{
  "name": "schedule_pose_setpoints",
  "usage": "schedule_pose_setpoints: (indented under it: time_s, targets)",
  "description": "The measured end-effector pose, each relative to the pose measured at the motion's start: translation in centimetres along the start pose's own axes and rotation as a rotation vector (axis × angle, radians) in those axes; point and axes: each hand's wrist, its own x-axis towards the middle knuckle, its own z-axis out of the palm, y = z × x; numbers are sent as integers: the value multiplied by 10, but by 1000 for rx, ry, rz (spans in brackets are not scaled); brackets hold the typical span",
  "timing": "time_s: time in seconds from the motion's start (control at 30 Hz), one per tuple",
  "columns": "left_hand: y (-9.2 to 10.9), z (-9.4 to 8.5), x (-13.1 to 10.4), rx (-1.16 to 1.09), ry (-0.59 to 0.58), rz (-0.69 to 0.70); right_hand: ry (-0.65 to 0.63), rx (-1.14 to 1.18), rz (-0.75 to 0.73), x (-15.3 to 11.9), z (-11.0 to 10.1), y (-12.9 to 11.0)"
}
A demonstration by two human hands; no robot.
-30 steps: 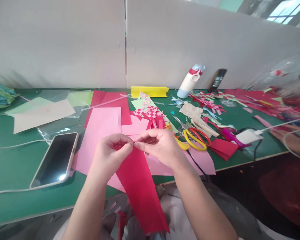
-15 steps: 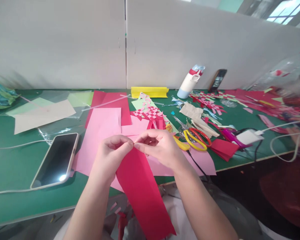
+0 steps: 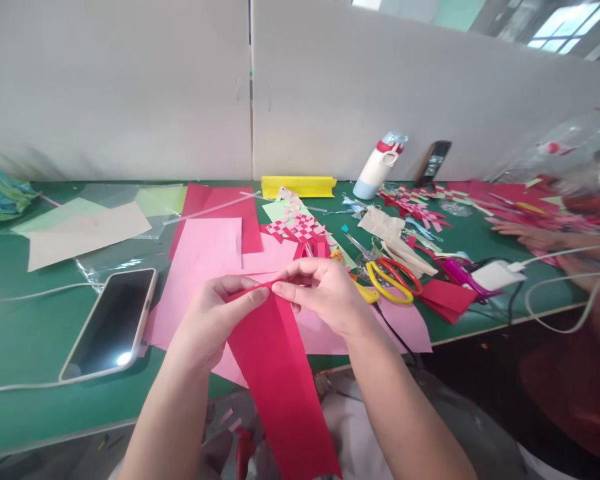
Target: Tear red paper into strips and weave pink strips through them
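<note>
In the head view, the red strip (image 3: 283, 380) hangs from both hands over the near edge of the surface (image 3: 15, 343), its lower end in front of the person's lap. The left hand (image 3: 213, 310) pinches its top edge between thumb and bent fingers, and the right hand (image 3: 320, 293) pinches the same edge just beside it, the two thumb tips almost meeting. More of that top edge now shows between the fingertips than a moment ago, and the lower end has swung slightly left; the work looks to be centred on that edge, with the grip kept close. To the left of the red strip lies the phone (image 3: 113, 323), and pink paper (image 3: 205, 250) spreads beneath and beyond the hands. Beyond the strip are woven pieces (image 3: 307, 229) and a yellow sheet (image 3: 300, 187); to its right lie scissors (image 3: 360, 249), a folded red paper (image 3: 447, 298) and a charger (image 3: 497, 275). A co-worker's hand (image 3: 527, 238) has come into clearer view far to the right of the strip, well apart from it, so it does not appear to affect the hold
</note>
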Motion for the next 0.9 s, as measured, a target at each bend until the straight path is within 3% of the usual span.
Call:
schedule_pose_setpoints:
  time_s: [0.27, 0.6, 0.9]
  targets:
    - [3, 2, -2, -28, 55, -56, -23, 32, 38, 1, 0, 0]
    - [1, 1, -3, -79, 32, -121, 46, 52, -46, 2, 4, 2]
    - [4, 1, -3, -116, 10, -161, -9, 91, 21, 2, 0, 5]
